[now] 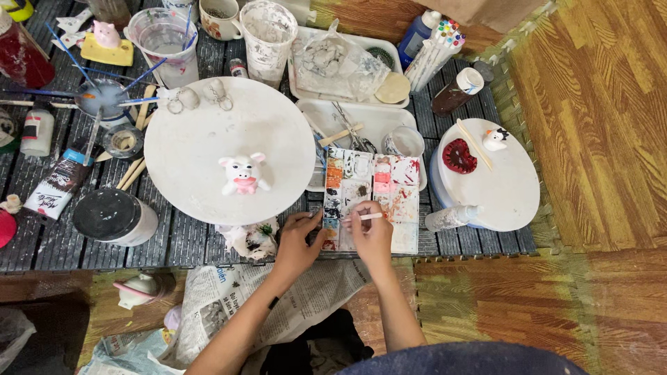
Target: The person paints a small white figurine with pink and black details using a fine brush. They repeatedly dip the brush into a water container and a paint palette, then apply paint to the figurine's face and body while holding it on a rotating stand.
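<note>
Overhead view of a painting station on a dark slatted surface (180, 243). The right hand (375, 236) has its grip closed on a thin brush (365, 217), which lies nearly level with its tip pointing left over the palette (372, 198); the palette is a flat rectangular tray smeared with orange, pink, red and dark paint, lying just right of the turntable (229, 149). The left hand (300, 243) rests at the palette's lower left corner, fingers curled narrow and touching its edge; whether it pinches anything cannot be told. At the centre of the round white turntable stands a small white pig figure (243, 173) with pink ears and a pink bow, well apart from both hands. To the right, a second round board (511, 187) carries a red lump (459, 156), a stick (475, 144) and a small white figure (495, 139). Behind the palette lie two white trays (379, 119); a cup (267, 31) stands beyond the turntable. At left are a water jar (104, 101) bristling with blue brushes, a paint tube (59, 184) and a grey-lidded tub (114, 217). Newspaper (229, 298) covers the floor below the surface's near edge.
</note>
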